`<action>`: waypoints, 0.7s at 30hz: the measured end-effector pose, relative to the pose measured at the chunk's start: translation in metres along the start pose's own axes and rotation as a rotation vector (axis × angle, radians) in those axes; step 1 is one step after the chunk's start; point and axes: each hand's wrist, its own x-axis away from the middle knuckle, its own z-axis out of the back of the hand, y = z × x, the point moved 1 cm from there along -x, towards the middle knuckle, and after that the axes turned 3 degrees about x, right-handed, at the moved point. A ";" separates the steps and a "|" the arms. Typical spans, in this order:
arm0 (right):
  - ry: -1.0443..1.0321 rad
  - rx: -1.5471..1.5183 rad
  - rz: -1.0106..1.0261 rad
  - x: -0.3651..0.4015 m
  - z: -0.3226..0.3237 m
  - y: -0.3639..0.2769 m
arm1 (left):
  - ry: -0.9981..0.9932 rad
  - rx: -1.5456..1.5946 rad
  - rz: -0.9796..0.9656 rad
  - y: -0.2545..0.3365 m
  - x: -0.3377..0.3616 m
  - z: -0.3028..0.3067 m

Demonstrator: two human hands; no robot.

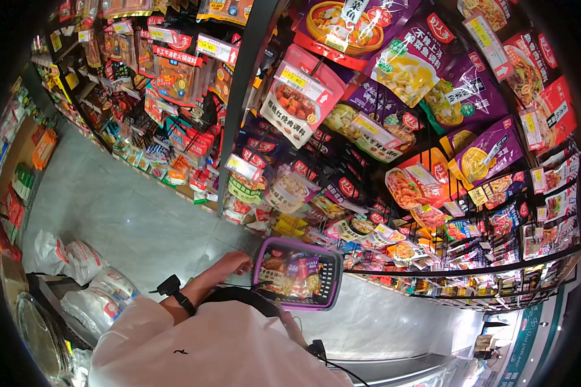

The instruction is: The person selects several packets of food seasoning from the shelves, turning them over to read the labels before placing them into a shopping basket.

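a purple-rimmed shopping basket point(337, 284) sits at the lower centre of the frame, its slotted dark side turned to the right; inside it lie several seasoning packets point(295, 274), lapping over one another, some with pictures of food on the front; the left hand point(237, 263) is just beside the basket's left rim, narrow, its fingers curled in, with no item to be seen in it; a black device on a strap point(182, 298) is round the left wrist; the right hand point(289, 320) is low, by the near edge of the basket, mostly hidden, so whether it grips anything i cannot tell; the white shirt point(200, 348) fills the bottom of the frame, with a small black mark on its front; above the basket, from the centre to the upper right, a rack of hanging pouches point(405, 71) carries purple, red and orange packs, with yellow-and-white price tags point(301, 84) in front of them; a dark upright post point(237, 103) parts this rack from the packets point(174, 74) hung at the upper left; grey tiled floor point(129, 213) runs between the shelves; white plastic bags point(84, 261) lie at the lower left, near a round container point(39, 332); a teal sign point(526, 342) stands at the lower right.
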 end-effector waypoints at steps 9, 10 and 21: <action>-0.022 -0.068 0.041 -0.019 -0.006 0.018 | -0.029 0.021 -0.010 -0.008 -0.002 0.004; -0.034 -0.066 0.050 -0.015 -0.005 0.017 | -0.024 0.022 -0.013 -0.010 -0.003 0.005; 0.005 -0.207 0.325 0.090 -0.025 -0.073 | -0.040 0.019 -0.010 -0.013 -0.008 0.006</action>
